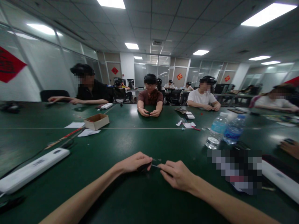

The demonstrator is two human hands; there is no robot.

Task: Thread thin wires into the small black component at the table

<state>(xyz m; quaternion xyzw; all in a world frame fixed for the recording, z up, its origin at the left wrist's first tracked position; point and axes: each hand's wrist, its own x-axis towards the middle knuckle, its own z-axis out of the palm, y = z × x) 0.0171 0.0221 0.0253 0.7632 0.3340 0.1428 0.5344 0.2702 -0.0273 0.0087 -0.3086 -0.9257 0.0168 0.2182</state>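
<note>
Above the green table (112, 193), my left hand (136, 161) is closed round a small dark object (143, 168), mostly covered by the fingers. From it a thin, pale metal-looking piece (155, 165) sticks out to the right. The fingertips of my right hand (178, 175) are pinched at the far end of that piece, so both hands meet on the same item. Blur and small size hide what kind of thing it is.
A white power strip (37, 168) lies left, with an open cardboard box (97, 122) beyond it. Two water bottles (216, 130) stand right, near a pixelated item (238, 171) and another white strip (280, 177). Several people sit around, one person (149, 96) directly opposite.
</note>
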